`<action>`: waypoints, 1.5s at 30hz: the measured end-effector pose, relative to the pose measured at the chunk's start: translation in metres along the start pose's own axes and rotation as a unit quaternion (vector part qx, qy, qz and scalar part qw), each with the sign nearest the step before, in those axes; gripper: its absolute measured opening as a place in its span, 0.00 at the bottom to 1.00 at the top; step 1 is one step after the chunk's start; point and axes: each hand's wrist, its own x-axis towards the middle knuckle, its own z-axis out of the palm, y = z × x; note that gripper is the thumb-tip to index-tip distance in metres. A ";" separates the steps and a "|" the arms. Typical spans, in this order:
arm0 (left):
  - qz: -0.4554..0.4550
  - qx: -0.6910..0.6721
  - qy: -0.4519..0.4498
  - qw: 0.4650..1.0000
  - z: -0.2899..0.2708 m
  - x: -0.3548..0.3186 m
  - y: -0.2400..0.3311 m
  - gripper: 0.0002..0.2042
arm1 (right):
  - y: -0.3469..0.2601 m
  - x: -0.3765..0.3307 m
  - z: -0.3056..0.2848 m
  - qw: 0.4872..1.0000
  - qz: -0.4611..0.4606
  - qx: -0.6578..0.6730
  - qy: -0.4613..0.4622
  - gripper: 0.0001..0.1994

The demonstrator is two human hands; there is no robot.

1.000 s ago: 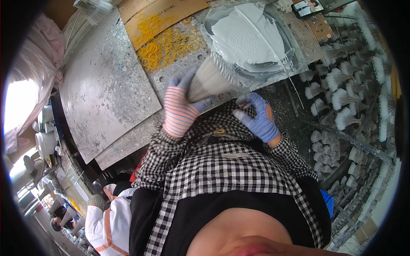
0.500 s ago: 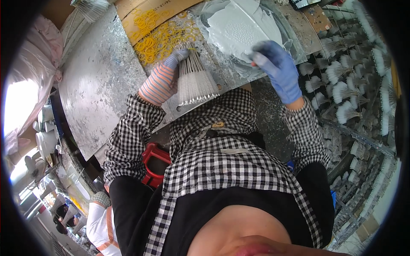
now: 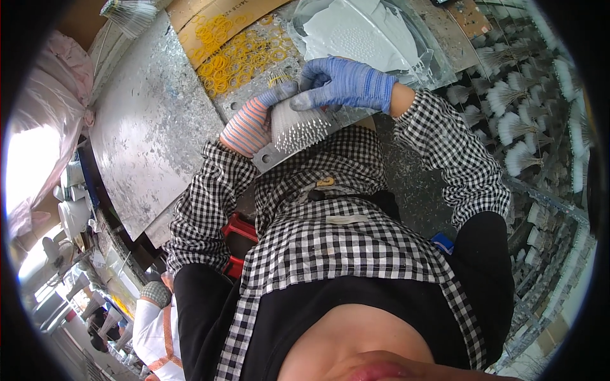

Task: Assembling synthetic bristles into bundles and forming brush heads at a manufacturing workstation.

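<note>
A fanned bundle of thin wire brushes point(image 3: 300, 131), with white bristles and white-tipped lower ends, stands between my hands near the table's front edge. My left hand point(image 3: 249, 124), in an orange-and-grey striped glove, is closed round its left side. From the right, my right hand point(image 3: 348, 84) in a blue glove reaches over the bundle, its fingers curled against the upper part and covering much of it. A yellow band point(image 3: 278, 80) shows round the narrow top end.
Yellow rubber bands point(image 3: 248, 60) lie scattered behind my hands, beside cardboard point(image 3: 219, 22). Thick white paste point(image 3: 362, 38) covers a plastic-lined patch at the back right. Racks of white brush bundles point(image 3: 508, 120) stand to the right. A red stool point(image 3: 240, 227) is below; another person point(image 3: 155, 324) is at lower left.
My right hand has come left from beside the white paste onto the bundle. The bundle has tilted, so its white-tipped ends now face up more.
</note>
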 end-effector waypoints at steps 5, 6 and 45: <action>0.002 0.057 -0.016 0.998 -0.004 0.006 0.000 0.29 | 0.003 -0.006 -0.004 0.999 0.001 0.025 -0.021 0.32; 0.026 0.077 -0.011 0.997 -0.002 0.007 0.000 0.24 | 0.005 -0.007 -0.004 0.999 -0.011 0.028 -0.016 0.33; 0.240 0.302 0.086 0.919 0.074 0.061 0.032 0.24 | 0.020 -0.039 -0.029 0.976 -0.039 -0.059 0.207 0.26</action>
